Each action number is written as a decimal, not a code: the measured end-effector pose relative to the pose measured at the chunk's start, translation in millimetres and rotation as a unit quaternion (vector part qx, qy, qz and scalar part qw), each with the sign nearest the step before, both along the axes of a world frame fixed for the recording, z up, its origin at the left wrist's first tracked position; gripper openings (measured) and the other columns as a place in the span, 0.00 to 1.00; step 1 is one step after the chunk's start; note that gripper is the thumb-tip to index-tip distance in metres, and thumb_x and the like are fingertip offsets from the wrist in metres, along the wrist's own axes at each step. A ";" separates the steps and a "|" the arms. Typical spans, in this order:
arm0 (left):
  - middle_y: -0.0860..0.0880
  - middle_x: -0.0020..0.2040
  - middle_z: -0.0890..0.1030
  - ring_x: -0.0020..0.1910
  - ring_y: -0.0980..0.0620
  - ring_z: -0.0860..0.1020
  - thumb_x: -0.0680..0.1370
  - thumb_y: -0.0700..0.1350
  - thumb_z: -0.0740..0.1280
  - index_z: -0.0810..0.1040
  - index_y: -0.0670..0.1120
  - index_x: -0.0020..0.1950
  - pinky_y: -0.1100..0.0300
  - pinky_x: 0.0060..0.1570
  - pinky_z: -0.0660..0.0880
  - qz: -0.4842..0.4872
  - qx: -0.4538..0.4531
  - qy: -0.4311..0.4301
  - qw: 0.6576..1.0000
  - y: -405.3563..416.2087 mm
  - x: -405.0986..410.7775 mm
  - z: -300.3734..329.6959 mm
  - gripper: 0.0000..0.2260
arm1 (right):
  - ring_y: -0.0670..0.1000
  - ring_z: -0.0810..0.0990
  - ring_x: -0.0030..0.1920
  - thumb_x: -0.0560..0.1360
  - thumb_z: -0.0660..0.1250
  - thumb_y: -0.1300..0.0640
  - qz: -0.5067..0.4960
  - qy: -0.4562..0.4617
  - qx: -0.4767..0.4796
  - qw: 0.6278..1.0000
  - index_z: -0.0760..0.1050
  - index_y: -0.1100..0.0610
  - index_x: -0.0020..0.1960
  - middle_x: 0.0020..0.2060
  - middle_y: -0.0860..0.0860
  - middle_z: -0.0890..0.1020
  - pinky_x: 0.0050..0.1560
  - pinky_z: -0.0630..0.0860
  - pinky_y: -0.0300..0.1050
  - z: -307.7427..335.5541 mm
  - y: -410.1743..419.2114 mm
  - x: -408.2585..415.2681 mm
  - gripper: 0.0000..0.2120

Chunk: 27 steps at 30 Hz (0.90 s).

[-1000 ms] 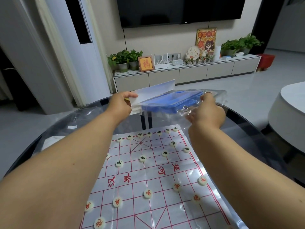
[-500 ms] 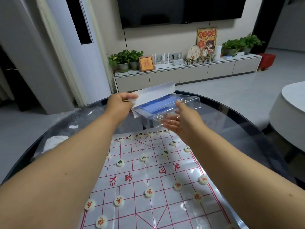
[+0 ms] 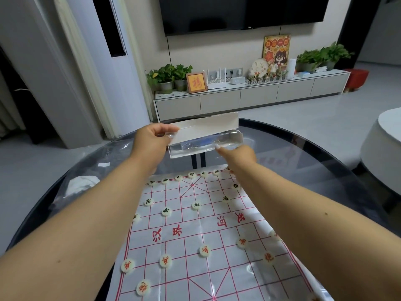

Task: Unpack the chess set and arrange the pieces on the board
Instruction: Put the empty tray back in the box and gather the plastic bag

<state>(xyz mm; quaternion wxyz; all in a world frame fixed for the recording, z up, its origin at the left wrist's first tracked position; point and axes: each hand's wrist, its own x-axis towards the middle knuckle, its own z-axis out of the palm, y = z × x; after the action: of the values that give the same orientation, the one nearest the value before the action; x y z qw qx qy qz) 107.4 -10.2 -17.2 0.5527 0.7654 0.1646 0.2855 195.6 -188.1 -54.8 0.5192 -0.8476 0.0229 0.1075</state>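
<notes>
Packaging was the business of this moment rather than pieces: the left hand (image 3: 152,139) pinched the near-left corner of the white box flap (image 3: 208,127), thumb on top and fingers under it, holding the clear plastic case (image 3: 206,144) up over the far part of the glass table (image 3: 314,161). Half a second before, the right hand (image 3: 237,154) had lain open and flat beneath the case; a second before, it had gripped the case's right end. At this moment it had come off that grip, its fingers reaching up to touch the case's front edge, though whether they pressed or merely brushed it could not be told, and they were not curled round anything. The case had also turned, its long side facing the person and a blue insert showing faintly through the plastic. The board (image 3: 195,235), a thin red-lined sheet, lay flat on the table nearer the person, with the black-marked pieces (image 3: 196,205) along its far half and the red-marked pieces (image 3: 205,250) on its near half. Judging by this, the arranging looked largely done, and what remained seemed to be closing or putting aside the empty box.
</notes>
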 end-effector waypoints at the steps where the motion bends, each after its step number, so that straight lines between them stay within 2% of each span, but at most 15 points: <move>1: 0.53 0.47 0.83 0.47 0.54 0.79 0.76 0.34 0.66 0.83 0.54 0.42 0.61 0.45 0.74 0.000 0.000 -0.001 1.000 0.5 -0.6 -0.3 0.15 | 0.57 0.79 0.41 0.67 0.71 0.36 -0.014 -0.006 0.003 1.000 0.70 0.63 0.56 0.38 0.55 0.76 0.40 0.77 0.48 -0.6 -2.2 2.1 0.33; 3: 0.54 0.47 0.83 0.45 0.55 0.79 0.76 0.33 0.66 0.83 0.54 0.42 0.62 0.44 0.74 0.003 -0.003 -0.003 1.000 0.9 -1.4 -1.4 0.15 | 0.58 0.79 0.47 0.65 0.74 0.39 -0.030 -0.029 0.045 0.998 0.65 0.60 0.65 0.49 0.56 0.76 0.45 0.79 0.52 -0.3 -8.6 6.5 0.39; 5: 0.54 0.47 0.83 0.47 0.55 0.79 0.76 0.33 0.66 0.83 0.53 0.42 0.60 0.46 0.75 0.007 -0.014 -0.008 1.000 1.8 -2.5 -2.4 0.15 | 0.57 0.78 0.52 0.65 0.76 0.43 -0.009 -0.084 0.079 0.993 0.62 0.55 0.65 0.59 0.55 0.71 0.52 0.79 0.55 0.0 -17.6 12.7 0.37; 7: 0.53 0.47 0.83 0.47 0.54 0.79 0.76 0.33 0.66 0.83 0.53 0.42 0.59 0.49 0.76 0.008 -0.025 -0.017 1.000 2.5 -5.0 -1.9 0.15 | 0.55 0.77 0.54 0.68 0.75 0.46 0.058 -0.136 0.089 0.985 0.62 0.51 0.69 0.62 0.53 0.69 0.54 0.79 0.53 2.6 -27.3 19.6 0.35; 9: 0.54 0.47 0.83 0.46 0.55 0.79 0.76 0.33 0.66 0.83 0.52 0.43 0.60 0.48 0.75 0.006 -0.026 -0.021 0.999 3.7 -7.0 -0.3 0.14 | 0.53 0.78 0.49 0.74 0.70 0.51 0.137 -0.134 0.142 0.971 0.65 0.50 0.70 0.63 0.53 0.71 0.53 0.79 0.49 6.2 -35.2 25.7 0.28; 12: 0.54 0.47 0.84 0.47 0.53 0.79 0.76 0.33 0.66 0.83 0.52 0.41 0.59 0.46 0.75 0.008 -0.038 -0.024 0.999 8.6 -7.4 0.5 0.15 | 0.52 0.77 0.43 0.79 0.61 0.59 0.229 -0.059 0.249 0.939 0.72 0.55 0.67 0.60 0.59 0.75 0.52 0.79 0.47 12.1 -41.8 28.3 0.16; 14: 0.54 0.46 0.84 0.48 0.52 0.79 0.76 0.32 0.66 0.84 0.53 0.38 0.57 0.47 0.76 0.015 -0.047 -0.028 0.998 13.8 -7.6 1.6 0.17 | 0.52 0.77 0.42 0.79 0.60 0.61 0.266 -0.022 0.283 0.921 0.72 0.57 0.66 0.57 0.61 0.75 0.51 0.78 0.46 16.8 -43.6 28.3 0.16; 17: 0.53 0.43 0.83 0.47 0.50 0.79 0.75 0.32 0.66 0.83 0.53 0.36 0.55 0.45 0.77 0.019 -0.049 -0.032 0.998 21.8 -10.0 3.0 0.17 | 0.53 0.80 0.42 0.76 0.59 0.59 0.302 0.025 0.323 0.896 0.71 0.58 0.66 0.57 0.61 0.77 0.52 0.79 0.47 21.2 -43.8 29.0 0.19; 20: 0.51 0.43 0.81 0.49 0.46 0.78 0.75 0.30 0.62 0.82 0.52 0.34 0.50 0.49 0.78 0.014 -0.064 -0.035 0.997 26.7 -13.0 4.9 0.20 | 0.55 0.83 0.46 0.79 0.60 0.64 0.287 0.007 0.303 0.909 0.72 0.59 0.66 0.56 0.60 0.80 0.55 0.80 0.49 20.9 -40.9 29.2 0.16; 23: 0.48 0.44 0.79 0.52 0.44 0.78 0.75 0.27 0.57 0.77 0.48 0.36 0.46 0.51 0.77 -0.003 -0.096 -0.044 0.994 23.8 -16.4 7.0 0.19 | 0.56 0.84 0.44 0.75 0.66 0.68 0.247 -0.048 0.277 0.927 0.75 0.61 0.62 0.53 0.59 0.83 0.53 0.80 0.51 19.9 -35.7 27.7 0.16; 25: 0.47 0.44 0.79 0.50 0.45 0.79 0.75 0.27 0.54 0.72 0.45 0.39 0.47 0.51 0.75 -0.032 -0.148 -0.069 0.986 21.9 -21.1 8.7 0.16 | 0.56 0.84 0.40 0.74 0.67 0.69 0.208 -0.064 0.287 0.933 0.77 0.61 0.58 0.52 0.58 0.83 0.50 0.81 0.52 23.5 -32.4 25.3 0.13; 27: 0.45 0.46 0.81 0.52 0.46 0.80 0.76 0.26 0.54 0.72 0.45 0.42 0.51 0.52 0.76 -0.058 -0.188 -0.094 0.976 25.0 -26.0 8.0 0.16 | 0.57 0.84 0.38 0.73 0.67 0.70 0.180 -0.072 0.295 0.936 0.78 0.60 0.52 0.49 0.58 0.83 0.47 0.82 0.51 27.8 -30.2 23.3 0.10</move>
<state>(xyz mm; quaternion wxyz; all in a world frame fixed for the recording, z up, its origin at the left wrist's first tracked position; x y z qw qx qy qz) 81.4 14.8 -9.2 0.7151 0.6261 0.1176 0.2877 219.0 -218.3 -27.1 0.7184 -0.6515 -0.2004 0.1393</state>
